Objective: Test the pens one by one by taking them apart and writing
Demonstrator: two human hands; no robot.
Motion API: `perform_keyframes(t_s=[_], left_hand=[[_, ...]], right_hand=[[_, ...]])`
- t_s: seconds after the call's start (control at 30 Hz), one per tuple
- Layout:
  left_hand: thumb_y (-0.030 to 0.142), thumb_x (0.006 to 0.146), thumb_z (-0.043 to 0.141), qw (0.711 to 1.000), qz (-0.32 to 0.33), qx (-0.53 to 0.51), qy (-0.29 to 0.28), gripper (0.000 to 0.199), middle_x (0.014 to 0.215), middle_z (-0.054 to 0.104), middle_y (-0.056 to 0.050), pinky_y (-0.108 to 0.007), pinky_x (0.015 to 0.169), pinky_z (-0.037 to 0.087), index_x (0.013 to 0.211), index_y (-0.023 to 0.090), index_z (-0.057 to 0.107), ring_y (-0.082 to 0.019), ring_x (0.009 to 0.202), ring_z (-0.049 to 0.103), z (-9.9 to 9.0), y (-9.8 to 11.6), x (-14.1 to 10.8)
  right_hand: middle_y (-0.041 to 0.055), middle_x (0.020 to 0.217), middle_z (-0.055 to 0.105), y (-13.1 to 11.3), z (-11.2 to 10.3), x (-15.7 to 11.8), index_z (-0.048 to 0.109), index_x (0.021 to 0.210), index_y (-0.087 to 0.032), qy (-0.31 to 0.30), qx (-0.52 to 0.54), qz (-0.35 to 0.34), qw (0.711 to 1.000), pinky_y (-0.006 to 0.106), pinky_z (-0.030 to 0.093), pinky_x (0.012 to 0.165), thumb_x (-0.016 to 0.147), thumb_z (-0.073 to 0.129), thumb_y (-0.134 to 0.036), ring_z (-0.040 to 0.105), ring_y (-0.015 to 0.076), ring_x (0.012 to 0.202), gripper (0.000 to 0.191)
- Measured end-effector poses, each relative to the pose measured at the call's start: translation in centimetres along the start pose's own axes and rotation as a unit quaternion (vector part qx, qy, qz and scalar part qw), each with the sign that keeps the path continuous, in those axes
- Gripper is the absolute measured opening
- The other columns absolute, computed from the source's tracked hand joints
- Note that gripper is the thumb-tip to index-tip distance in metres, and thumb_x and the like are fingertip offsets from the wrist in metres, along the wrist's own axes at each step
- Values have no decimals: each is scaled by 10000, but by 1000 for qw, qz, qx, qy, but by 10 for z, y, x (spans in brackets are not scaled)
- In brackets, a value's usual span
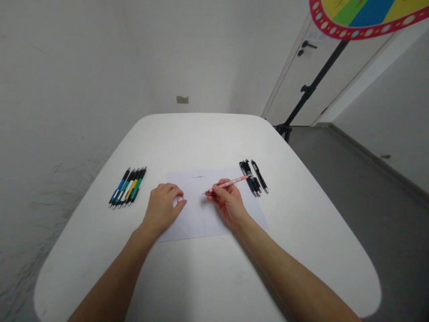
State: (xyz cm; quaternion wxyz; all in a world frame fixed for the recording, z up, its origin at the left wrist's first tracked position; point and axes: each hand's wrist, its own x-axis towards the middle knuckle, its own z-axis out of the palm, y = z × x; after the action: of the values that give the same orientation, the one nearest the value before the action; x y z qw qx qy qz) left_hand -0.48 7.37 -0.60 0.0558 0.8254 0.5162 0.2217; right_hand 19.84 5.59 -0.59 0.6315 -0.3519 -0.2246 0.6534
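Note:
In my right hand [228,201] is a slim pink pen [231,182], gripped as for writing. Its tip points left, over a sheet of white paper [201,223]; I cannot tell whether it touches. My left hand [166,203] rests at the paper's left side, with a small pink pen cap [180,198] between thumb and fingers. Near the top of the sheet is a short line of small dark marks [197,176], too small to read.
Left of the paper lies a row of several coloured click pens [127,188]. Several black pens [253,177] lie at the sheet's right edge. The white table [201,138] has rounded corners. Beyond it stand a black stand [313,85] with a colourful wheel [365,18], and a door.

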Motion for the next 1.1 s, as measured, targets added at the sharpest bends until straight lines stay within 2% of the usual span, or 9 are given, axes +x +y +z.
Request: perform_keyframes(t_s=[0.17, 0.4, 0.77, 0.9, 1.1], left_hand=[[233, 803, 638, 999, 22, -36, -10, 60, 988, 690, -63, -414, 866, 441, 853, 210, 662, -247, 947, 588, 1, -2, 1], [246, 802, 650, 999, 24, -33, -17, 94, 1001, 683, -71, -430, 877, 450, 876, 191, 671, -257, 962, 587, 1, -4, 1], [267, 783, 683, 999, 33, -24, 2, 162, 1000, 687, -77, -445, 876, 464, 925, 191, 669, -267, 964, 594, 3, -5, 0], [276, 792, 691, 998, 50, -23, 44, 197, 1015, 689, -85, -440, 866, 467, 966, 189, 662, -276, 983, 603, 2, -3, -1], [316, 836, 698, 978, 126, -48, 160, 177, 908, 696, -63, -396, 831, 456, 946, 190, 639, -236, 907, 612, -5, 17, -2]], right_hand=[[-23, 683, 689, 2, -1, 0, 570, 810, -204, 4, 0, -1, 1000, 219, 580, 609, 635, 847, -241, 680, 126, 667, 329], [-33, 677, 682, 3, -2, 2, 567, 791, -205, -5, 4, -2, 1000, 214, 577, 599, 628, 852, -247, 678, 122, 660, 332], [-37, 676, 683, 1, -2, 1, 567, 789, -206, -3, 1, 0, 1000, 217, 578, 609, 621, 858, -258, 679, 118, 661, 340], [-33, 681, 681, 1, -2, 0, 571, 802, -202, -7, 1, -2, 1000, 218, 580, 608, 624, 858, -257, 679, 122, 668, 342], [-34, 692, 680, 2, 3, -4, 570, 795, -202, -30, 1, 0, 1000, 219, 585, 623, 625, 867, -261, 685, 121, 674, 347]])
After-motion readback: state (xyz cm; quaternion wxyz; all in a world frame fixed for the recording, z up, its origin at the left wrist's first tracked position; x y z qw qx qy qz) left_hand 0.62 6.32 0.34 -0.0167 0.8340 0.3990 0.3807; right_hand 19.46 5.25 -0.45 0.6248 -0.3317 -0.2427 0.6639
